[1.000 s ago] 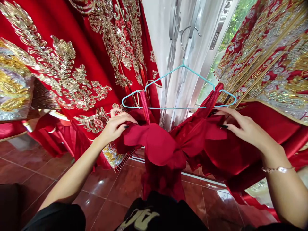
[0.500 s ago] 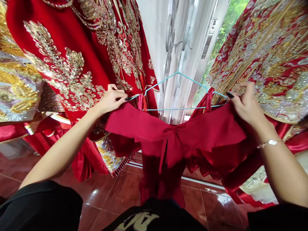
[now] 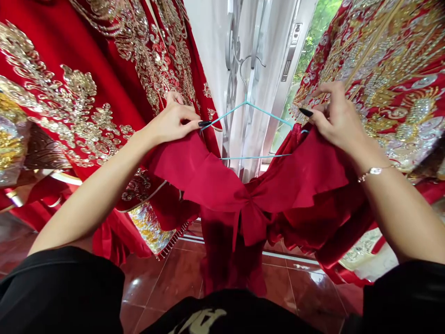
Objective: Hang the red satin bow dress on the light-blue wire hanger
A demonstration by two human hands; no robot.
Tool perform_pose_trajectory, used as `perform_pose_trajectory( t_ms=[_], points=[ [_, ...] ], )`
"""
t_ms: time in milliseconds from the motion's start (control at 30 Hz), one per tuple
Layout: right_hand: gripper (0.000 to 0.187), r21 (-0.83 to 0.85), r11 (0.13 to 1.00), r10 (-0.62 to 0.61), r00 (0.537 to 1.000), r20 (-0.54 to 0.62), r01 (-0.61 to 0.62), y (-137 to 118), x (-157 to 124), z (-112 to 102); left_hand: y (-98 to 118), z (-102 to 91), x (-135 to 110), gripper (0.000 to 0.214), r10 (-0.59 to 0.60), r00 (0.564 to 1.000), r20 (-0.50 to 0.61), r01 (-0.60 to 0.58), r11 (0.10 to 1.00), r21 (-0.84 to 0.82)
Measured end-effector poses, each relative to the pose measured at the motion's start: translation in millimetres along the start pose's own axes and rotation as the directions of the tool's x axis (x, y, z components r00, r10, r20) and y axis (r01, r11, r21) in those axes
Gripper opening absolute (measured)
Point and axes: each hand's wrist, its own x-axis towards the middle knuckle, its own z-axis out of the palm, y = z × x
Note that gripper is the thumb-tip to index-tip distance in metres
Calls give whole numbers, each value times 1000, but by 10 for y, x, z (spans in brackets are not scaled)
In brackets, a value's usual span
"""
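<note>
A deep-red dress (image 3: 215, 181) with a wide ruffled neckline and a knotted centre hangs in front of me on a light-blue wire hanger (image 3: 246, 102). My left hand (image 3: 175, 119) is closed on the dress's left shoulder, its thumb by the hanger's left end. At the other shoulder, my right hand (image 3: 335, 118) has its fingers curled and grips the edge of the red fabric, with the thumb pointing toward the hanger. A red strap (image 3: 296, 134) loops over the hanger's right arm. The left strap is covered by the neckline fabric.
A red garment with gold sequins (image 3: 114, 83) hangs at left, and a beaded red-and-gold one (image 3: 375, 79) at right. Behind the hanger are a white curtain (image 3: 208, 41) and a door frame with a lock (image 3: 286, 67). Red tiles (image 3: 174, 273) cover the floor.
My left hand has moved right and slightly up, drawing the neckline fabric over the left strap. My right hand has moved left and upward, lifting the right shoulder fabric toward the strap.
</note>
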Motion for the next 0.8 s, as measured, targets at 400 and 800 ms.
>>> perform_pose_trajectory(
  t_ms=[400,800],
  points=[
    [48,197,976,-118,984,135,90,-425,233,161,317,296,280,43,32,999,-30,-33,999,-17],
    [64,90,961,271,956,-111,-262,-469,-391,700,1005,737,-174,64,-429,838,-338,483,871,90]
  ],
)
